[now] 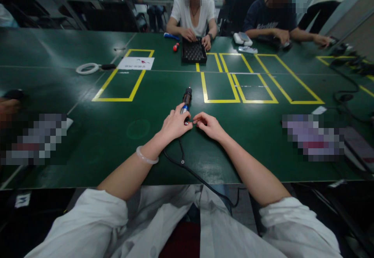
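An electric screwdriver [187, 96] with a black front end, a blue band and a thin bit lies on the green table, pointing away from me. My left hand [175, 122] is wrapped over its rear part, hiding much of the body. Close to the left thumb, my right hand [208, 126] has its fingers bent together in a pinch by the tool's rear end. Whatever is between those fingertips is too small to make out. A black cord [198, 178] with a small ring on it runs from under my left hand over the table edge.
Yellow tape rectangles [222, 101] mark the table. A white sheet [136, 63] and a white ring [87, 69] lie at left. Across from me, a person handles a black tray [194, 51] near a red-handled tool [175, 47]. Blurred-out items lie on both sides.
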Demonstrator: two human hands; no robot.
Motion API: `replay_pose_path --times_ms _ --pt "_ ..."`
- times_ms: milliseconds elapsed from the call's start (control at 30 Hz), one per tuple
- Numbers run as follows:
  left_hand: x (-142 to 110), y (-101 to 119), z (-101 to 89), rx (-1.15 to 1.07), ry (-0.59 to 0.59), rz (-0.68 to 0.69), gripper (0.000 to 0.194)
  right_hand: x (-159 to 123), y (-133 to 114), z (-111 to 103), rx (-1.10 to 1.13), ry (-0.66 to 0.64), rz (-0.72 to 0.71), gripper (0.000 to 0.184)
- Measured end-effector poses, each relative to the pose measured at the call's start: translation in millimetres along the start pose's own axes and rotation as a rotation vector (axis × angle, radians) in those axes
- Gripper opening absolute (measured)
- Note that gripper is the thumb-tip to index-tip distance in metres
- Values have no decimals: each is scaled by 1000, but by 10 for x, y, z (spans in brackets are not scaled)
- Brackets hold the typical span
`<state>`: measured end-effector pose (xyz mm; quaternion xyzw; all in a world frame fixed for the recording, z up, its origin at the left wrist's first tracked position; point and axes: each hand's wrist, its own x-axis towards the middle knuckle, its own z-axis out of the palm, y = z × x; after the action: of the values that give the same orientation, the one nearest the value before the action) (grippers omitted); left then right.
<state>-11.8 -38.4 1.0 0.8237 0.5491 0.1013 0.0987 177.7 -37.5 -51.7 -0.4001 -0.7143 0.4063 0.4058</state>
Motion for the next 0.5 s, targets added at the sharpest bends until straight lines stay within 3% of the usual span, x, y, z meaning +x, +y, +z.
replay_pose_path --times_ms 100,200,500 --pt "-9 -186 -28 -4 1 -17 30 0 21 -25 3 9 11 20" --pt "6 -505 -55 -3 20 -71 31 1 42 -41 -4 25 19 17" --pt "61 -1975 -293 72 131 -220 33 -5 -4 -39 -32 6 42 15"
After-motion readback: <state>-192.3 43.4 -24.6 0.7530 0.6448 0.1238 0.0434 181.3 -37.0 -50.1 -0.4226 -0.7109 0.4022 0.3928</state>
